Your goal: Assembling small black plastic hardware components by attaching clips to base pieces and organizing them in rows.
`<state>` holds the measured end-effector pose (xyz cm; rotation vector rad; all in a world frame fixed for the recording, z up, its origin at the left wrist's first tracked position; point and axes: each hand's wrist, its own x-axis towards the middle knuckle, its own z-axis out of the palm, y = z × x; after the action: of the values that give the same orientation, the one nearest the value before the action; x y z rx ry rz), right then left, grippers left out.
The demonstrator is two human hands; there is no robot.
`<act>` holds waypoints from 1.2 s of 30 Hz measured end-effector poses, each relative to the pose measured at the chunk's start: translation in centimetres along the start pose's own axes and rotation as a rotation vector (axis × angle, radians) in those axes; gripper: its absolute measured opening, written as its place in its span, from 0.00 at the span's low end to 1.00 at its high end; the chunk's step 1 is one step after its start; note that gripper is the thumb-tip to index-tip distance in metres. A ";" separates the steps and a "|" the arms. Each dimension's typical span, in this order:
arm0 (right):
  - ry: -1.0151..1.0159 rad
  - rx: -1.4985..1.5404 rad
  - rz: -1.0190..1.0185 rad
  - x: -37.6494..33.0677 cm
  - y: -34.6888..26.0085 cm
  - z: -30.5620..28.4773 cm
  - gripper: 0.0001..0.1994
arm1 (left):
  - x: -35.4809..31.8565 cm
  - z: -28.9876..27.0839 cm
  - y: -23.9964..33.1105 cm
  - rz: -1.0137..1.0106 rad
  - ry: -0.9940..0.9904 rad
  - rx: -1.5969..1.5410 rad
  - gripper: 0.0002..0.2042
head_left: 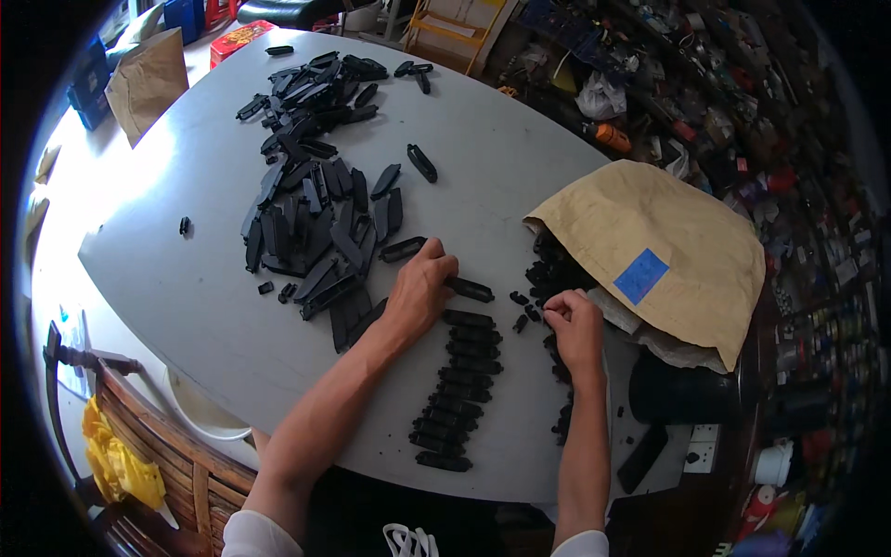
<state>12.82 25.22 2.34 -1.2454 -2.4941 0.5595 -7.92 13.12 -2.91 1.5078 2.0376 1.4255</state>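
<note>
Evidently mid-sorting: black plastic parts going from a loose pile into a neat row on the grey table.

Left hand lies knuckles-up at the head of the row, its fingers curled onto a black part that pokes out to the right of the fingertips, touching them; it looks pinched rather than merely touched, though the palm hides the grip. Right hand is loosely clenched just beside small black pieces at the mouth of the brown paper bag; whether it grasps one I cannot tell. The big pile sits beyond the left hand. By my reading, the step is aligning this part atop the stack, which calls for squaring it parallel before letting go.
</note>
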 end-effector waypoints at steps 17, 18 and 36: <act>-0.111 0.780 0.200 2.5 -0.5 1.6 0.08 | -0.1 -0.2 0.2 -0.018 -0.040 -0.011 0.12; -0.109 0.779 0.201 2.6 -0.3 1.7 0.08 | 0.0 -0.2 0.2 -0.016 -0.040 -0.013 0.12; 0.087 -0.452 0.000 1.2 -1.0 0.6 0.08 | -0.1 0.0 -0.3 0.003 -0.015 0.020 0.14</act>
<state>11.25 25.51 2.41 -1.3816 -2.6297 -0.0695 -8.05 13.08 -3.20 1.5252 2.0476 1.3952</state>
